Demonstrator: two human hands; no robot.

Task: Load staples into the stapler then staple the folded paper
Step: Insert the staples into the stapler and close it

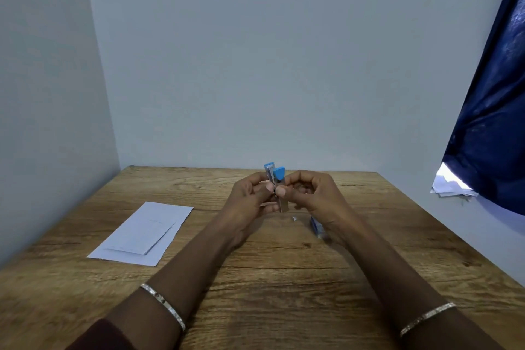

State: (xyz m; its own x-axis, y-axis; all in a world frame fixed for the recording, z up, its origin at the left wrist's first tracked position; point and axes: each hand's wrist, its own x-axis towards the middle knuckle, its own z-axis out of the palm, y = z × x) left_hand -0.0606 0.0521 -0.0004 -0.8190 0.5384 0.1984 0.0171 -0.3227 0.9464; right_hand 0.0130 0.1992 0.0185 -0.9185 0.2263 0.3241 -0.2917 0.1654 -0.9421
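Your only view rides on your head, facing forward and down across the wooden table (pixel 284 278), close over your forearms. The wall (pixel 255 65) fills 12 o'clock; a blue curtain (pixel 488 136) hangs toward 2 o'clock.

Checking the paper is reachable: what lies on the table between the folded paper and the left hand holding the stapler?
Only bare wooden table separates the folded paper from the left hand, per the head view.

Brown wood-grain tabletop (pixel 284 278): matt, knotted, streaked finish.
White folded paper sheet (pixel 142 233): matt, smooth.
Small blue plastic stapler with bright metal channel (pixel 273 179): smooth, slightly glossy.
Thin silver metal bangles (pixel 164 304): shiny, speckled.
Dark blue cloth curtain (pixel 488 122): faint sheen.
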